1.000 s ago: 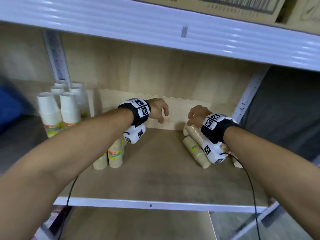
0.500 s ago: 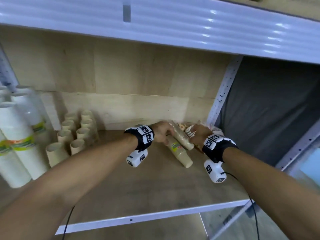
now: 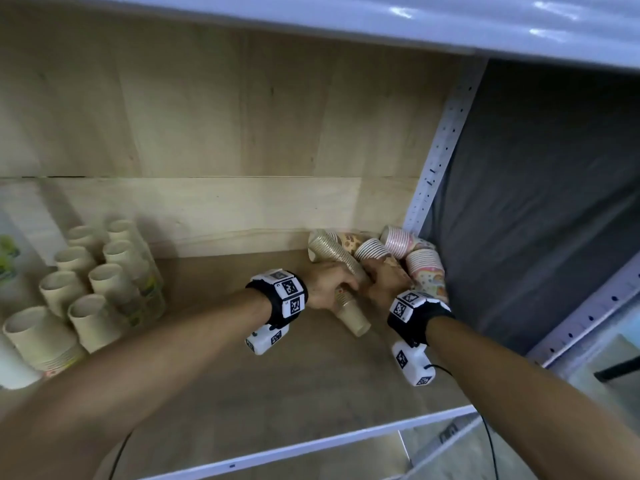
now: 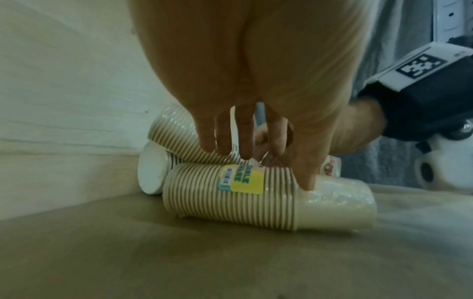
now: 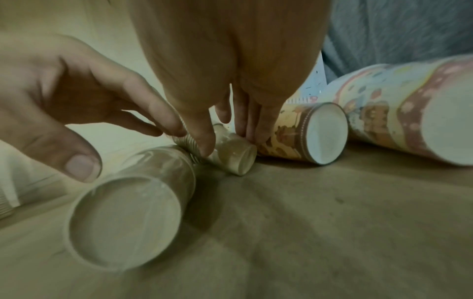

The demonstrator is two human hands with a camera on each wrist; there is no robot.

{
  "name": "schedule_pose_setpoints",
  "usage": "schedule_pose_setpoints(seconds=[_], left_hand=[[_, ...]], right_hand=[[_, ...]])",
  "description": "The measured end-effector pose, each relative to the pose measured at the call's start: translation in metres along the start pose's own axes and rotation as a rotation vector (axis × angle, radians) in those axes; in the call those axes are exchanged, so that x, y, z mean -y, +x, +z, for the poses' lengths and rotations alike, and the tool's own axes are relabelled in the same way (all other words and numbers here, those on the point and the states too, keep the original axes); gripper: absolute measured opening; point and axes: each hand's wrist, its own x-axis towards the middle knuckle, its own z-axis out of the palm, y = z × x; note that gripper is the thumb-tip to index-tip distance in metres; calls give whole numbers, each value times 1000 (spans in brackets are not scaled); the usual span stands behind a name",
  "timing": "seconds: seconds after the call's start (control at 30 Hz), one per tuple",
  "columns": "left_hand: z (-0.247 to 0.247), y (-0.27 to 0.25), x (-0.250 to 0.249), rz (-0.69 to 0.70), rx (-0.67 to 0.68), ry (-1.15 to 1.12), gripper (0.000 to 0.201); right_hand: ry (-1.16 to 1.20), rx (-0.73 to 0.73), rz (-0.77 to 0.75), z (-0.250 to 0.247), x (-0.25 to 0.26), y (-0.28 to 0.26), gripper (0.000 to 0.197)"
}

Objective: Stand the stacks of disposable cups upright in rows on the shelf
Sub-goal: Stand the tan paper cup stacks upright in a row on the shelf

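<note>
Several wrapped cup stacks lie in a pile at the shelf's back right corner. My left hand (image 3: 330,289) (image 4: 266,168) reaches down over a beige stack with a yellow label (image 4: 256,194) (image 3: 351,315). Its thumb presses the near side and its fingers curl behind. My right hand (image 3: 382,280) (image 5: 225,139) pinches the closed end of a second beige stack (image 5: 230,155) (image 3: 332,252), which lies slanted over the pile. Patterned stacks (image 3: 424,268) (image 5: 302,131) lie just right of both hands. Beige stacks (image 3: 104,282) stand upright in rows at the left.
Taller white stacks (image 3: 14,362) stand at the far left edge. A perforated metal post (image 3: 440,143) and a grey cloth (image 3: 536,202) close the right side. The wooden back wall (image 3: 225,209) is right behind the pile. Bare shelf board (image 3: 242,393) lies between the two groups.
My view has swung right and closer to the pile. Both hands moved from apart onto the lying beige stacks, and their fingers have closed round two of them.
</note>
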Motion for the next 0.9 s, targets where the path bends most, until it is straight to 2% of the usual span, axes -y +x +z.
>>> schedule_pose_setpoints(seconds=[0.1,0.2,0.37,0.53,0.6,0.9], left_hand=[[5,5,3,13,24,53,58],[10,8,5,16,50,95,60],[8,9,5,70,81,194,64],[7,6,9,113,58,330,63],[9,6,10,111,47,352,61],[-2,-8,12,47,34,214,59]], right_hand=[[5,6,3,-1,0,0,43],[68,51,-19,7,-5,8,58],[89,102,20,23,-10,21,65],[35,99,10,32,-20,31,47],[17,78,7,28,-19,28,47],[-12,101,-41,16,-18,17,46]])
